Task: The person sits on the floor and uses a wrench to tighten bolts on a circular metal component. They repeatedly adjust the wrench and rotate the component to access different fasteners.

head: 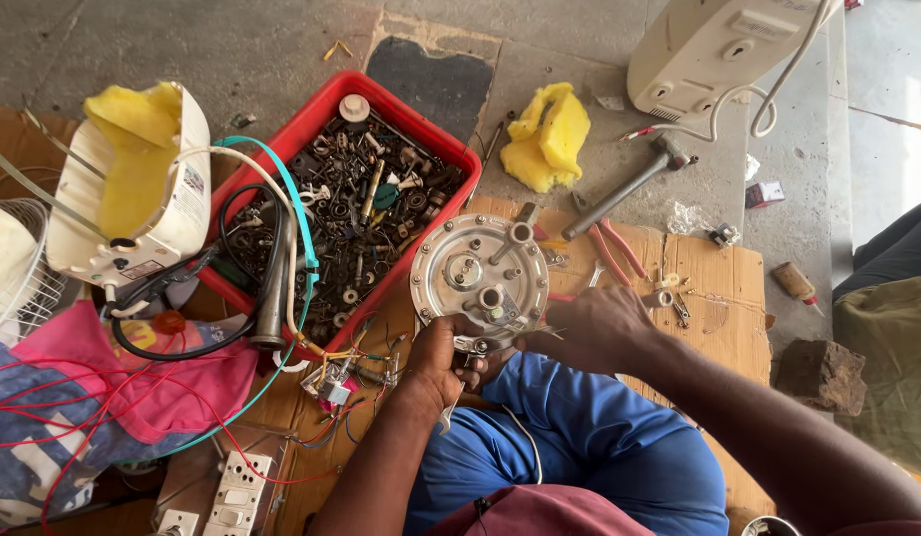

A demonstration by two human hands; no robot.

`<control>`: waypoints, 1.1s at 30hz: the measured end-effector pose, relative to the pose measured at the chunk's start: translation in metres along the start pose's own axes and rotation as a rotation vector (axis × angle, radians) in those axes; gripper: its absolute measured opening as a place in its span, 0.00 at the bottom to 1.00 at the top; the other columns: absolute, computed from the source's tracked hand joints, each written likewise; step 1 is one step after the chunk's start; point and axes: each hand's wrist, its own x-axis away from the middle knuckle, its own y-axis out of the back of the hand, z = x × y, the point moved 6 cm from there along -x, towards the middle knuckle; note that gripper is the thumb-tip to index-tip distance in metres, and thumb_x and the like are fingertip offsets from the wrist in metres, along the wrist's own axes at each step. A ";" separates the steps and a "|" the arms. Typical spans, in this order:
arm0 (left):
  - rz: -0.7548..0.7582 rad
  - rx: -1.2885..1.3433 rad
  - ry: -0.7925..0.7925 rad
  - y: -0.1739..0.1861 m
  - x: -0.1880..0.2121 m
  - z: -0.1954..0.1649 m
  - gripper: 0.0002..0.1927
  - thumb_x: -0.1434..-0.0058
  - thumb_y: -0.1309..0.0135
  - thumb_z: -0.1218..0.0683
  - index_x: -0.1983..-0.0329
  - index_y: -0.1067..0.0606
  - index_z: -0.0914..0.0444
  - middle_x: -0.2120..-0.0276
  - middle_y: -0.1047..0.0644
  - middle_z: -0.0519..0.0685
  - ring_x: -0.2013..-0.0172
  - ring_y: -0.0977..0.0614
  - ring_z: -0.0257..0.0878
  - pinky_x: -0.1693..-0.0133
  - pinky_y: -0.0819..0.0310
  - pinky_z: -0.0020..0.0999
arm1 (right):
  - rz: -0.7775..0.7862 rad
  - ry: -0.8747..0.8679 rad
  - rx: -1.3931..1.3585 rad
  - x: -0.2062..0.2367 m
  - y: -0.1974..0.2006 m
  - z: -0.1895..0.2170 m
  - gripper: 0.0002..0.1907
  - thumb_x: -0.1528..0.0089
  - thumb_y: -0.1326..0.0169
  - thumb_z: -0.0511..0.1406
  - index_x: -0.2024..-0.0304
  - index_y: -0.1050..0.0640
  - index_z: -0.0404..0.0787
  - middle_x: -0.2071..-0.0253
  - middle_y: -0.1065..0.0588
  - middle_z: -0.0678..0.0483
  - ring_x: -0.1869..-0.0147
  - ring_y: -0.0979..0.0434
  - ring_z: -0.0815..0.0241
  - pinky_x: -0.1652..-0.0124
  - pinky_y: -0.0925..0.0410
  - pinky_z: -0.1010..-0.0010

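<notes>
1. We hold the round silver metal flange plate, fitted with 2 short pipe stubs, above our lap and the brown cardboard sheet.
2. Our left hand is closed around the plate's lower edge.
3. Our right hand is curled shut at its right rim; what it pinches we cannot tell.
4. The red plastic tray of scrap parts lies just left.
</notes>
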 end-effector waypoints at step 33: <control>0.089 0.190 -0.122 -0.017 -0.006 -0.007 0.15 0.51 0.48 0.54 0.63 0.25 0.68 0.76 0.23 0.56 0.87 0.30 0.39 0.88 0.48 0.27 | -0.498 -0.154 -0.207 0.027 -0.039 0.016 0.36 0.41 0.52 0.67 0.73 0.19 0.43 0.72 0.21 0.44 0.69 0.20 0.44 0.69 0.31 0.51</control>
